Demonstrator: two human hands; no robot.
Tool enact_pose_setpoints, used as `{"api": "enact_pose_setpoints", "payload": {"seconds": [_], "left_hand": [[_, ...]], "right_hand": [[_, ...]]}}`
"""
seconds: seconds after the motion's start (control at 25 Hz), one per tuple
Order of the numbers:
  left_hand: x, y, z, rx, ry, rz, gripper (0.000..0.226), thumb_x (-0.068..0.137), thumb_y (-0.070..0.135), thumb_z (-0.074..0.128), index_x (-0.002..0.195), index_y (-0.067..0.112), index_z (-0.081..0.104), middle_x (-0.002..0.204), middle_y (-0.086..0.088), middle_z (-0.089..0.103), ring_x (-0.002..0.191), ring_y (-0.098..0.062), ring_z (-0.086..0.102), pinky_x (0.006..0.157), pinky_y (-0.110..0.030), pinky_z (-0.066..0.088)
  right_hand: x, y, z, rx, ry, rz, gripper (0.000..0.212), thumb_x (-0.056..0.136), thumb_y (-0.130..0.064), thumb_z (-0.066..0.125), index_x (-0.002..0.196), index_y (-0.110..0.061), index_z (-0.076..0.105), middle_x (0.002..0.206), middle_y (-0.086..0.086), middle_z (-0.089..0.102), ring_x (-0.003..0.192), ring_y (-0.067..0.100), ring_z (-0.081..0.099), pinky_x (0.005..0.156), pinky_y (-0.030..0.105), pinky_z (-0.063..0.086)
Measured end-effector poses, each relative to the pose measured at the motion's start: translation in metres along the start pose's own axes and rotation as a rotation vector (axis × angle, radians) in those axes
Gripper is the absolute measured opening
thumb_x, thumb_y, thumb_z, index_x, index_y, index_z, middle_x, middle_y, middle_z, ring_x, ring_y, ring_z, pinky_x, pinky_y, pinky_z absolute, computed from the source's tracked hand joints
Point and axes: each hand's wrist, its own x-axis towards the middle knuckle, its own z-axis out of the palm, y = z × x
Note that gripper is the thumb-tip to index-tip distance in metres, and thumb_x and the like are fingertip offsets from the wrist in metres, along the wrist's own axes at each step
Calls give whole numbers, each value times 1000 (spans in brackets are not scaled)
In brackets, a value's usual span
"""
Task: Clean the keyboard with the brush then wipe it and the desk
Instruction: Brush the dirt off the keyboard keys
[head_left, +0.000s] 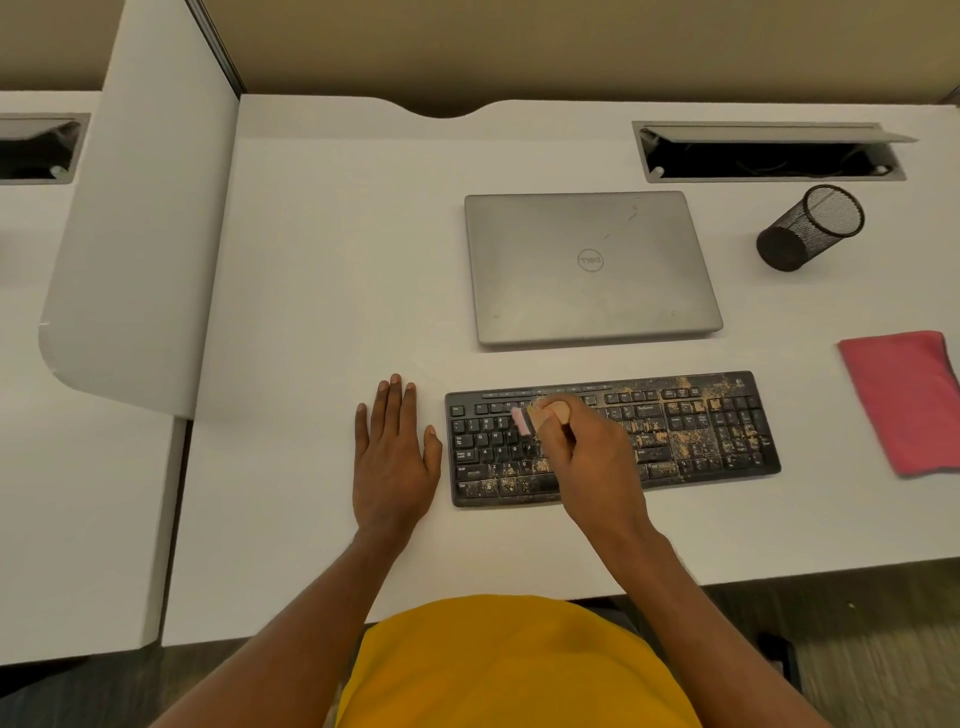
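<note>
Black keyboard (701, 431) sits front-middle on the white desk (322, 260). Tan grit lies thick over its right half and bottom row; the upper-left keys are mostly clean. Right hand (587, 457) is over the left-centre keys, fingers (556, 441) curled round a wooden brush (548, 413). Its pale pink bristles point down-left at the number row, blurred. Left hand (392, 457) lies flat on the desk just left of the keyboard, fingers straight and slightly apart; whether the thumb touches the keyboard's edge is unclear. Pink cloth (904, 400) lies folded at the desk's right edge, apart from the keyboard. Closed grey laptop (587, 265) is behind the keyboard, black mesh cup (808, 228) to its right.
</note>
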Motion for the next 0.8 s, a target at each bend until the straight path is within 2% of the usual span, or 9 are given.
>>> {"api": "enact_pose_setpoints", "payload": {"seconds": [0.12, 0.24, 0.32, 0.44, 0.56, 0.68, 0.8], "left_hand": [[0, 0, 0, -4, -2, 4, 66, 110, 42, 27, 168, 14, 16, 177, -5, 7, 163, -14, -3, 133, -47, 7], [0, 0, -1, -1, -4, -3, 66, 109, 43, 25, 168, 14, 15, 177, -4, 6, 163, -14, -4, 133, -47, 7], [0, 1, -2, -1, -4, 1, 66, 109, 43, 24, 168, 14, 15, 177, -5, 6, 163, -14, -4, 133, -48, 7], [0, 1, -2, -2, 2, 2, 66, 109, 43, 24, 168, 14, 16, 177, -5, 7, 163, -15, -2, 133, -48, 8], [0, 0, -1, 2, -6, 3, 66, 109, 43, 24, 168, 14, 16, 177, -5, 7, 163, -15, -3, 133, -48, 7], [0, 1, -1, -1, 0, -2, 66, 109, 42, 25, 168, 14, 16, 177, -5, 7, 163, -15, -2, 133, -48, 7], [0, 0, -1, -1, 2, 5, 66, 109, 42, 26, 168, 13, 17, 177, -6, 8, 163, -15, -2, 133, -48, 8]], "right_hand": [[-1, 1, 3, -17, -59, 17, 18, 104, -21, 46, 99, -16, 63, 72, -4, 59, 60, 14, 52, 52, 35, 42], [-4, 2, -3, -51, -139, 42, 21, 102, -22, 47, 92, -11, 62, 71, -3, 60, 60, 15, 53, 51, 31, 38], [-4, -1, -12, -104, -138, 21, 21, 102, -22, 47, 90, -12, 62, 74, -1, 61, 63, 10, 51, 55, 28, 39], [5, -8, -21, -140, -81, -24, 17, 102, -20, 53, 106, -18, 70, 95, -4, 68, 85, 11, 59, 74, 31, 50], [20, -21, -13, -137, -160, -79, 18, 99, -20, 57, 108, -21, 72, 100, -3, 69, 94, 16, 60, 85, 37, 50], [30, -30, 3, -298, -288, -147, 18, 101, -21, 55, 109, -24, 71, 102, -4, 68, 97, 16, 58, 87, 35, 46], [28, -23, 2, -478, -233, -171, 19, 98, -14, 59, 104, -30, 68, 97, -10, 67, 91, 13, 59, 84, 34, 48]]}}
